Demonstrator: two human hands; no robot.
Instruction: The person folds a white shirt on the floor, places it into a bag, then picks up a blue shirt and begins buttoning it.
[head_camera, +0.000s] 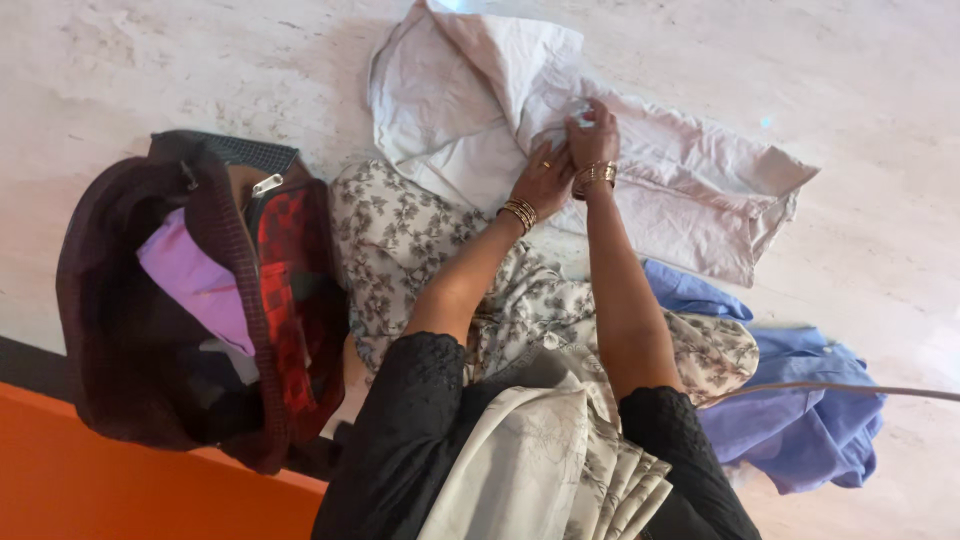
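I see both hands on a pale cream garment (470, 120) spread on the marble floor (150, 70), near the top edge of the view. The left hand (545, 175) lies flat, palm down, fingers together and pressing the cloth. The right hand (592, 135) sits just beside it, touching it, with fingertips pinched on a small fold of the same garment. Both wrists carry gold bangles (520, 213), and the left hand wears a ring. The sleeves are black and lacy.

Between the arms and the cream garment lies a floral printed cloth (400, 235), grey leaves on off-white, which runs under the forearms toward the person's lap; I cannot tell whether it is worn or loose. To one side of it a blue garment (800, 420) is crumpled on the floor, partly hidden under the floral cloth. A thin cable or rod (850, 390) crosses above it and runs out at the view's edge.

On the other side stands an open dark maroon bag (110, 300), just beside the floral cloth. Inside I make out a lilac piece (195, 280) and a red checked piece (285, 290); the rest of its contents is too dark to read. An orange surface (100, 480) fills the lower corner, cut off by the frame.
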